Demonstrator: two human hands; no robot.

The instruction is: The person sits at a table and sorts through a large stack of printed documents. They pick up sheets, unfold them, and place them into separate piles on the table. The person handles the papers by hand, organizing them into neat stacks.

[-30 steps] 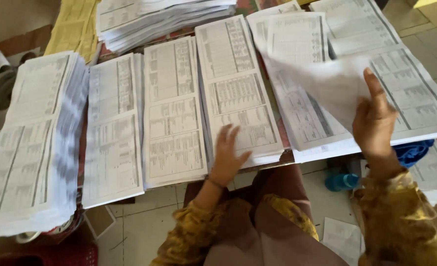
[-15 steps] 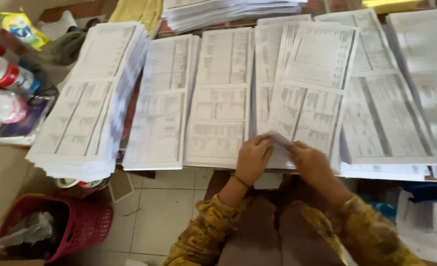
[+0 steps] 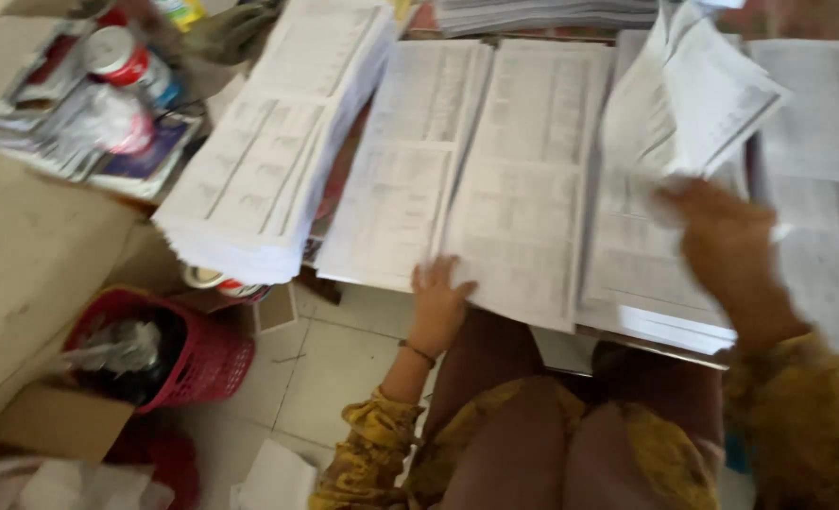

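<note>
Since half a second ago, parted from the left hand [image 3: 438,300], now resting fingers-spread on a printed stack's [image 3: 519,194] near edge to pin it; right hand [image 3: 722,231] lifting loose sheets [image 3: 698,94] clear, fingers blurred, grip unreadable.

Soft, even daylight fills the view, bright enough that the white sheets around the right hand [image 3: 727,236] wash out towards the top edge. Shadows are faint and short under the paper stacks. Motion blur smears the whole picture: the right hand and the lifted sheets [image 3: 698,90] in its grip are streaked, print unreadable. The left hand [image 3: 438,302] is slightly sharper. The floor below it looks dimmer, the corners soft.
</note>
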